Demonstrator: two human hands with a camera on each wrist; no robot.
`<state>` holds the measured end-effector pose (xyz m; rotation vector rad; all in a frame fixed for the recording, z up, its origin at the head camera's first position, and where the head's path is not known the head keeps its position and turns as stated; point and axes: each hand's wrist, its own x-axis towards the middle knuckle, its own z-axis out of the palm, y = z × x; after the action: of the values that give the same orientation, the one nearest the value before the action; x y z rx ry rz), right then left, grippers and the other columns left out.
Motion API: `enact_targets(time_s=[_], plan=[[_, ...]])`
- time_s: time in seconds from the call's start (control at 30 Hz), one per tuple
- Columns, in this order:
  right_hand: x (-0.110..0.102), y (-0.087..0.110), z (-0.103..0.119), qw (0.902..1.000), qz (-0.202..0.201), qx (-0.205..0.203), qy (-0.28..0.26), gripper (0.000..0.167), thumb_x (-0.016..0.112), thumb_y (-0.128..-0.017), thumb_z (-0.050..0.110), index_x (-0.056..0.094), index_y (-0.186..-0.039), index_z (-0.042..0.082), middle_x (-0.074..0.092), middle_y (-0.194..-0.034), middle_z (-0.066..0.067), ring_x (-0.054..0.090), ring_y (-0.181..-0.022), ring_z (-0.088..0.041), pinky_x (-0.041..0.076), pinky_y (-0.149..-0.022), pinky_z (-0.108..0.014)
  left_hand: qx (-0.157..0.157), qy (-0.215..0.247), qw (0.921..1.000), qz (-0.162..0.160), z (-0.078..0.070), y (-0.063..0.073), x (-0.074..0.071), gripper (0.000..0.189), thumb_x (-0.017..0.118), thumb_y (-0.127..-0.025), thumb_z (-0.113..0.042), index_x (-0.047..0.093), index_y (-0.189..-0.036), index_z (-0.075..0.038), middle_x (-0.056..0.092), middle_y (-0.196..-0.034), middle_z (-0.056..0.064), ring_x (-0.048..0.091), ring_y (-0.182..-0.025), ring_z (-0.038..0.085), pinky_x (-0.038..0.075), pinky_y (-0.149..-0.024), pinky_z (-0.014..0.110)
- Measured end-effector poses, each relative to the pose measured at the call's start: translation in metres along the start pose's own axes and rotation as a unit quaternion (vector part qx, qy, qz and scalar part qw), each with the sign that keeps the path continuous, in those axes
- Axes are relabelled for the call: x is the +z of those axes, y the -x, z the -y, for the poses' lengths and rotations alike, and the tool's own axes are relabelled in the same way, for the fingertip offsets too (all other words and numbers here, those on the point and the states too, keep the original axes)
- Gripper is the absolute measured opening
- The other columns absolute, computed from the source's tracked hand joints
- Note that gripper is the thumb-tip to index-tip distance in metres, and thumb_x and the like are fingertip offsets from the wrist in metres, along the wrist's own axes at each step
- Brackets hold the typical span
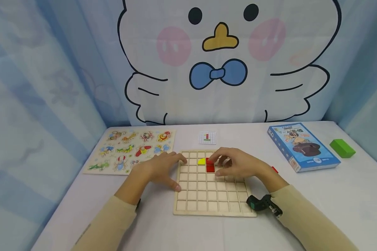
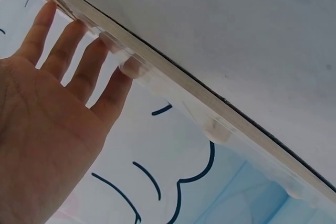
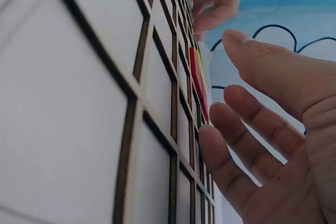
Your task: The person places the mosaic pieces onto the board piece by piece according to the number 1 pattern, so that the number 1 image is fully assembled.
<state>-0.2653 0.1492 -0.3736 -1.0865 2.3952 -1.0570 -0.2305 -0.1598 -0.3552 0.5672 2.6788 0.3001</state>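
Observation:
A square wooden grid board (image 1: pixel 215 213) lies on the white table. In the head view, red pieces (image 1: pixel 210 168) and a yellow piece (image 1: pixel 201 161) sit in its upper cells; a red edge (image 3: pixel 198 80) shows in the right wrist view. My right hand (image 1: pixel 237 162) hovers over them, index fingertip at the upper red piece, thumb beside the lower one. In the right wrist view the thumb and fingers (image 3: pixel 254 124) stand apart, with nothing visible between them. My left hand (image 1: pixel 161 169) is spread along the board's left edge, fingertips and thumb at its rim.
An insect picture board (image 1: pixel 110 157) lies at the left; its edge (image 2: pixel 210 103) crosses the left wrist view. Behind the grid is a small pattern card (image 1: pixel 207 137). At right are a blue box (image 1: pixel 304 146) and green block (image 1: pixel 342 148). A red piece (image 1: pixel 274 169) peeks past my right forearm.

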Motion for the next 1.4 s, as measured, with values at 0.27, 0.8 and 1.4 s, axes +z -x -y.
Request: enact_targets(time_s=[0.27, 0.8, 1.4], plan=[[-0.015, 0.004, 0.010, 0.9999, -0.007, -0.007, 0.003, 0.047, 0.080, -0.092, 0.028, 0.064, -0.133, 0.013, 0.065, -0.124, -0.008, 0.065, -0.110, -0.023, 0.057, -0.095, -0.040, -0.003, -0.001, 1.0000, 0.000, 0.002, 0.001, -0.006, 0.086, 0.089, -0.074, -0.054, 0.046, -0.146, -0.036, 0.046, -0.156, -0.003, 0.040, -0.143, 0.031, 0.035, -0.115, 0.060], [-0.005, -0.005, 0.011, 0.9993, 0.021, 0.009, 0.031, 0.038, 0.079, -0.093, 0.025, 0.068, -0.127, 0.013, 0.071, -0.117, 0.001, 0.065, -0.108, -0.020, 0.057, -0.094, -0.037, -0.013, 0.008, 0.9999, 0.001, 0.007, 0.007, -0.009, 0.085, 0.090, -0.073, -0.053, 0.047, -0.145, -0.037, 0.045, -0.157, -0.003, 0.039, -0.144, 0.031, 0.037, -0.113, 0.061], [-0.023, 0.034, 0.005, 0.9966, -0.007, 0.011, 0.081, 0.037, 0.075, -0.096, 0.028, 0.067, -0.130, 0.015, 0.072, -0.117, 0.002, 0.066, -0.108, -0.022, 0.058, -0.088, -0.035, 0.002, -0.002, 1.0000, 0.005, 0.006, 0.001, 0.000, 0.086, 0.089, -0.074, -0.057, 0.046, -0.146, -0.038, 0.045, -0.157, -0.006, 0.039, -0.145, 0.029, 0.037, -0.114, 0.060]])
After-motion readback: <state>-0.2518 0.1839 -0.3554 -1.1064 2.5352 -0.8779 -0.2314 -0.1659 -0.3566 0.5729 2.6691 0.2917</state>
